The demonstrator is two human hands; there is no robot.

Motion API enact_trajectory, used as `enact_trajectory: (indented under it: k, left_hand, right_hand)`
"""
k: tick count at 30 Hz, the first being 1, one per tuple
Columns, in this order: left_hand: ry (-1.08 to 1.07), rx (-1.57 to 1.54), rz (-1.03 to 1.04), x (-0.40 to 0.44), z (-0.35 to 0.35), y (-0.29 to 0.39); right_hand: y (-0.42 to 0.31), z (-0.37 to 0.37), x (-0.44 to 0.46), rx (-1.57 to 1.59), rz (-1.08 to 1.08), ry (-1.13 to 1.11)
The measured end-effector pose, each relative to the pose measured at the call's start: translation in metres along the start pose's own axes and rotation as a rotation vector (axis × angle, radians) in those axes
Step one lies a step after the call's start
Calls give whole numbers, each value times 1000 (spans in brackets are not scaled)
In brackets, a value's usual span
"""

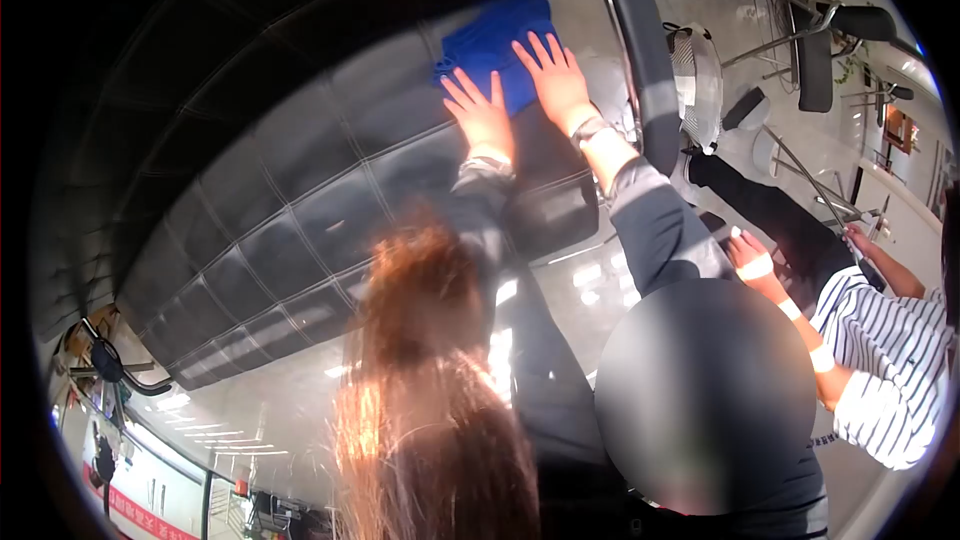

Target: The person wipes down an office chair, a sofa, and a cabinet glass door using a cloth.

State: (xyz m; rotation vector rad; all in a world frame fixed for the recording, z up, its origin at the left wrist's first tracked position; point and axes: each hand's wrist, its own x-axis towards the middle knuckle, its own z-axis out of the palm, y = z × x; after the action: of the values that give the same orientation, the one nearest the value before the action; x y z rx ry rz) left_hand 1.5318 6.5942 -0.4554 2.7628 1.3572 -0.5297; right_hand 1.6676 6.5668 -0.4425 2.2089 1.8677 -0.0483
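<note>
Head view: blue cloth (503, 28) is lying on a black sofa (310, 165).
Left hand (482, 122) and right hand (559, 88) are resting on it, fingers spread, grasping nothing.

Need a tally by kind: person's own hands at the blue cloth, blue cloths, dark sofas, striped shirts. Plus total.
Own hands: 2 (left hand, right hand)
Blue cloth: 1
Dark sofa: 1
Striped shirt: 1
Total: 5

Black sofa (310, 162) with grid-stitched seat; blue cloth (495, 32) lying directly upon it, toward one short edge.
</note>
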Motion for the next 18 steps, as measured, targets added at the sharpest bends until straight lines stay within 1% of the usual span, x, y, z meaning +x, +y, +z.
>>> enact_trajectory:
  k: [1, 2, 3, 4, 5, 6, 7, 8, 9, 10, 11, 13, 14, 16, 17, 18]
  left_hand:
    - [-33, 39, 8, -5, -5, 15]
    - [-12, 55, 33, -13, 2, 25]
    - [70, 50, 59, -22, 19, 34]
    - [38, 80, 129, -38, 25, 37]
    - [6, 113, 198, -58, 26, 37]
    - [31, 121, 242, -85, 25, 34]
    - [56, 129, 286, -110, 27, 32]
    - [-64, 501, 340, -131, 66, 40]
    - [-31, 302, 360, -155, 75, 36]
    - [-5, 97, 389, -179, 82, 33]
    - [17, -97, 427, -203, 90, 29]
    - [-54, -72, 460, -222, 91, 24]
    - [-57, -69, 462, -218, 93, 20]
    - [-132, -419, 497, -202, 98, 6]
    - [-11, -194, 568, -194, 88, -3]
    - [38, -203, 584, -186, 96, -8]
  right_hand:
    - [2, 7, -20, 50, 73, -4]
    - [3, 16, -40, 97, 145, -5]
    - [0, 24, -59, 156, 181, -35]
    - [-4, 24, -83, 193, 219, -100]
    - [-12, 21, -111, 285, 254, -33]
    - [-24, 37, -137, 298, 299, 9]
    - [-36, 40, -161, 251, 316, -104]
    - [-47, 47, -184, -31, 161, -355]
    - [-59, 35, -204, 220, 311, -376]
    - [-74, 38, -239, 312, 329, -210]
    - [-86, 38, -257, 319, 331, -211]
    - [-101, 39, -275, 273, 375, -215]
    - [-104, 40, -276, 307, 395, -173]
    - [-108, 39, -273, 365, 419, -186]
    - [-109, 36, -270, 418, 439, -195]
    - [-111, 31, -266, 418, 432, -196]
